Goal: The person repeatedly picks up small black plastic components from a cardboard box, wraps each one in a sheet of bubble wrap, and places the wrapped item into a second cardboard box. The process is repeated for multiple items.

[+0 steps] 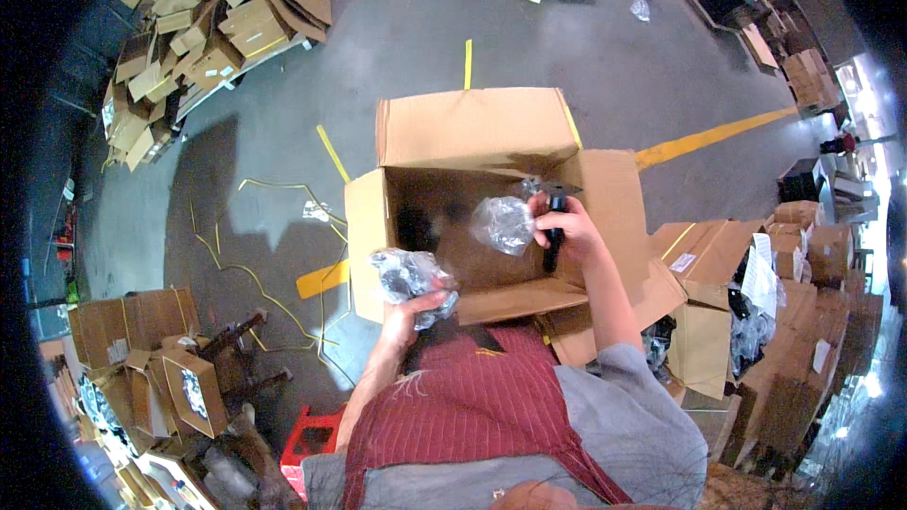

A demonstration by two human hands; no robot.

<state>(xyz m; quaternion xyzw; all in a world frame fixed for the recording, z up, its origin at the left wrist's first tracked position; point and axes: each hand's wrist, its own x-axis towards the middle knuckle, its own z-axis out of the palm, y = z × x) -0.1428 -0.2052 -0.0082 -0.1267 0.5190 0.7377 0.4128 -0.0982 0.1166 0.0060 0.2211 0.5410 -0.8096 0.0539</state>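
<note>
An open cardboard box (472,130) stands in front of me with its flaps folded outward. Over its near left corner, my left hand (416,310) is closed on a bundle of crumpled clear plastic packaging (406,271); greyish contents show faintly through it. My right hand (569,225), above the right side of the box, grips a slim black handheld tool (554,247) whose exact kind I cannot make out. The same hand's fingertips pinch a second wad of clear plastic film (504,225). The box's inside is dark, and its left part lies in shadow.
Flattened cardboard (255,28) is heaped at the far left. Loose yellow strapping (250,297) lies on the floor left of the box. To my right sits an open carton (704,264) with plastic wrap; more cartons (132,321) and a red crate (312,434) stand at near left.
</note>
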